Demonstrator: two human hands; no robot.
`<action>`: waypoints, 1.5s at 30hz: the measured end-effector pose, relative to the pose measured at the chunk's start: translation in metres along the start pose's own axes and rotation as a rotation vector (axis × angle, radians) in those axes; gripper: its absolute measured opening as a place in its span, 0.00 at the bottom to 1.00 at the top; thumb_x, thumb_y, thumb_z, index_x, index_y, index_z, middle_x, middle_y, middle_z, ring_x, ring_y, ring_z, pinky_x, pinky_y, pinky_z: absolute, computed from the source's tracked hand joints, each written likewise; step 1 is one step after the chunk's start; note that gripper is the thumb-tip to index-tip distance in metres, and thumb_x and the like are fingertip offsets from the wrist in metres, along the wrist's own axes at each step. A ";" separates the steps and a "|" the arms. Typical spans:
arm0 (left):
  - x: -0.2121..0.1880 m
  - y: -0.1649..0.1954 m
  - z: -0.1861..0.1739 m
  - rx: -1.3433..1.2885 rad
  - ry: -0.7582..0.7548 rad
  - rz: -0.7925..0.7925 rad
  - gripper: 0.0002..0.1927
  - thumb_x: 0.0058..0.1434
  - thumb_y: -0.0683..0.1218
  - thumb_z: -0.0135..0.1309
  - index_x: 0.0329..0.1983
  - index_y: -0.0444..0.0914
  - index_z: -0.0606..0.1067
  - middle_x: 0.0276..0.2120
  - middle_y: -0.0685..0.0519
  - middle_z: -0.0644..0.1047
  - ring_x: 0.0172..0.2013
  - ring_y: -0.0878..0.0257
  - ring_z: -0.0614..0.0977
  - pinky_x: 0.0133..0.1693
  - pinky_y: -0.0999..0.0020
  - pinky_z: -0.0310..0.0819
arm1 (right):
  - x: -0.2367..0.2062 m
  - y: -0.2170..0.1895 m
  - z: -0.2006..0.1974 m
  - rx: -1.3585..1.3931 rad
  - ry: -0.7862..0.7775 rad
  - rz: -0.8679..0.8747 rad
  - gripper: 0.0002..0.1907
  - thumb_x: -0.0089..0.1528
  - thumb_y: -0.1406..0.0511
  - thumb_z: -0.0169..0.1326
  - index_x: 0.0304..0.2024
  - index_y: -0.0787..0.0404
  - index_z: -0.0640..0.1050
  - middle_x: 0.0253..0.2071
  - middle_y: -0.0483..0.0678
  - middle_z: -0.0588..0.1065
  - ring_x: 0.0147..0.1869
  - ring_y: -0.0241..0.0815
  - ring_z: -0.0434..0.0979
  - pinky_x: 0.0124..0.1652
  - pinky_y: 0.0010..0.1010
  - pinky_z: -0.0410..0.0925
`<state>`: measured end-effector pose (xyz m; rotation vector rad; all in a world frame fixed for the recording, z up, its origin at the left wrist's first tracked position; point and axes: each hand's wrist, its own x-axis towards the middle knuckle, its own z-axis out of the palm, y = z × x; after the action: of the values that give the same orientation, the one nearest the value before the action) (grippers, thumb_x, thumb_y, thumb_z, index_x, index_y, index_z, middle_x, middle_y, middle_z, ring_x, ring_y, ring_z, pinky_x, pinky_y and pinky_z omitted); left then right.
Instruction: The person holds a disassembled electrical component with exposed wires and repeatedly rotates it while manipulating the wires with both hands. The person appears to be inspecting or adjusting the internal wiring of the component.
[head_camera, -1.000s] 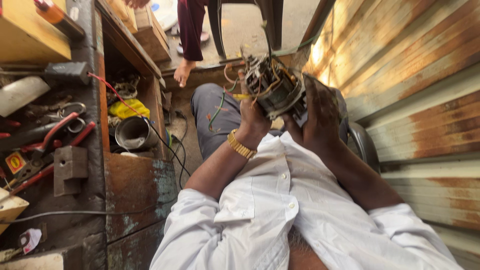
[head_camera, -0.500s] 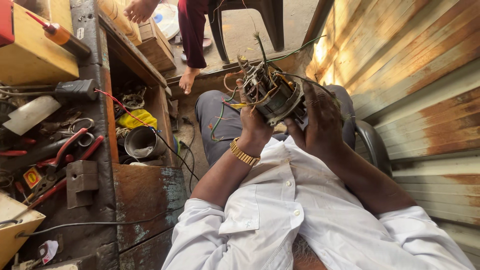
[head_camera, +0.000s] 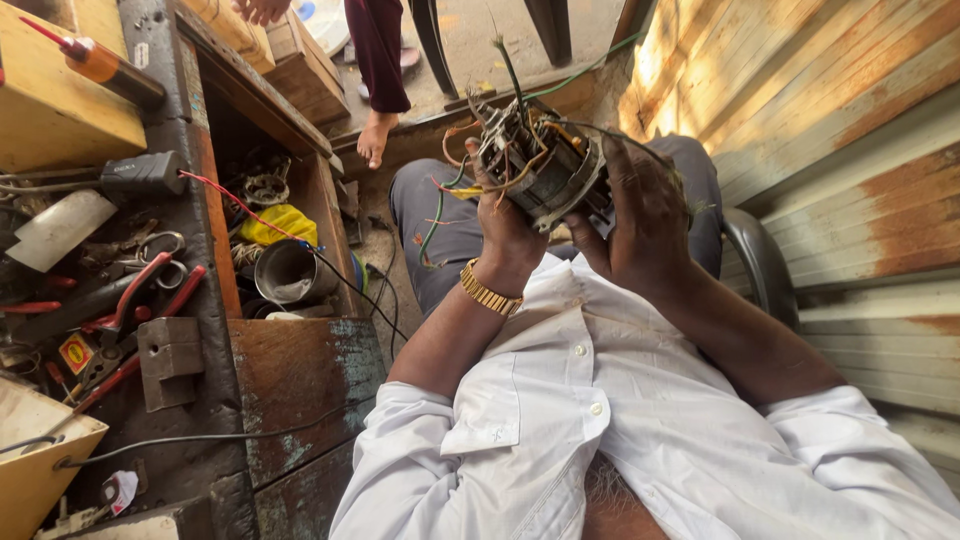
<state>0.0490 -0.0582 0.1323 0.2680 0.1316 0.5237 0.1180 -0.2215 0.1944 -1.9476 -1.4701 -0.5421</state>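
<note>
Cluttered workbench (head_camera: 180, 300) left, corrugated wall (head_camera: 840, 130) right; hands grip motor stator (head_camera: 535, 165).

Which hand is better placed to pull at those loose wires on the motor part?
Probably the left hand: its fingers lie next to the loose coloured wires. The right hand cups the motor part from the far side, supporting it.
</note>
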 end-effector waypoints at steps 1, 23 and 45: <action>0.000 -0.001 0.000 -0.007 0.004 -0.009 0.35 0.75 0.70 0.37 0.63 0.38 0.72 0.56 0.46 0.78 0.54 0.52 0.80 0.59 0.51 0.75 | 0.000 0.000 -0.001 -0.003 -0.003 -0.009 0.47 0.67 0.52 0.61 0.76 0.72 0.55 0.67 0.68 0.68 0.68 0.66 0.72 0.67 0.53 0.66; -0.002 -0.006 -0.005 0.013 0.081 -0.022 0.36 0.72 0.72 0.39 0.60 0.38 0.73 0.53 0.47 0.79 0.52 0.52 0.80 0.57 0.52 0.76 | 0.003 -0.004 0.000 -0.015 -0.028 0.012 0.58 0.57 0.53 0.72 0.74 0.72 0.53 0.63 0.68 0.69 0.65 0.69 0.71 0.62 0.57 0.65; -0.003 -0.006 -0.009 0.040 0.119 -0.027 0.36 0.72 0.72 0.38 0.60 0.38 0.73 0.52 0.46 0.79 0.51 0.52 0.81 0.55 0.52 0.77 | -0.001 0.004 0.002 0.002 -0.078 -0.004 0.55 0.65 0.46 0.64 0.76 0.74 0.52 0.66 0.70 0.68 0.69 0.68 0.71 0.66 0.55 0.66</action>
<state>0.0478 -0.0628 0.1218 0.2738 0.2607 0.5109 0.1210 -0.2212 0.1915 -1.9842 -1.5226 -0.4709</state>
